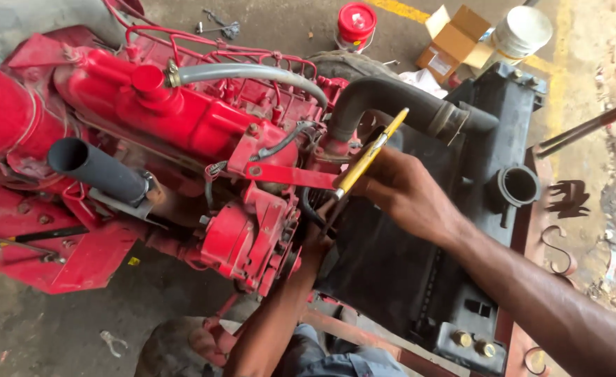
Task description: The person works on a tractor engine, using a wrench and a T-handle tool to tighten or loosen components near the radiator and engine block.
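Exhaust pipe: at far left we see a dark open pipe (pixel 95 167) sticking out of the red engine (pixel 182 119), untouched.
Engine front: right of it sits the red pump housing (pixel 241 241) with a flat red bracket (pixel 287 174) above it.
Left hand: our left hand (pixel 315 248) reaches up from below into the gap between the engine front and the radiator; its fingers are hidden behind the housing, so we cannot tell whether they grip anything.
Screwdriver: the yellow-handled screwdriver (pixel 367 157) lies tilted, tip low by the bracket's right end, handle rising far-right toward the black radiator hose (pixel 391 101).
Right hand: our right hand (pixel 405 192) is clenched around the screwdriver's shaft, fingers curled tight.
Step in hand: we judge we are working a fastener or clamp at the engine front with the screwdriver tip.
Next move: it likely calls for a steady tip and firm turning or prying pressure.
Radiator: the black radiator (pixel 461 230) stands right, its filler neck (pixel 518 185) open.
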